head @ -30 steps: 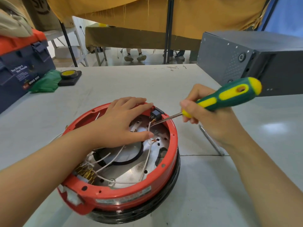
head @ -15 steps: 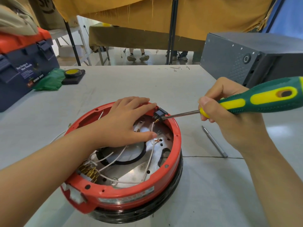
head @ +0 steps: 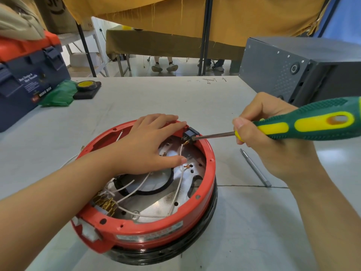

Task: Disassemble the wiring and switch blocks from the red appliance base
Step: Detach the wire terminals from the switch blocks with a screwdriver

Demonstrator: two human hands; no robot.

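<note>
The red appliance base (head: pixel 148 229) sits open side up on a black ring, under the left hand (head: pixel 148 145). White wires (head: pixel 176 190) loop across its shiny metal floor below that hand's thumb. A black switch block (head: pixel 190 133) sits on the rim just past the fingertips, brass terminals (head: pixel 105 203) beside the wrist

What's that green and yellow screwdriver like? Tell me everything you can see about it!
The screwdriver has a fat handle, dark green with bumpy grip areas and smooth yellow patches, probably plastic or rubber. A thin shiny metal shaft sticks out of it. It lies almost level, pointing left. The right hand grips the handle near the shaft end. The tip reaches over the rim of the red appliance base and touches the small black switch block mounted there. The handle's far end runs out of the picture.
</note>
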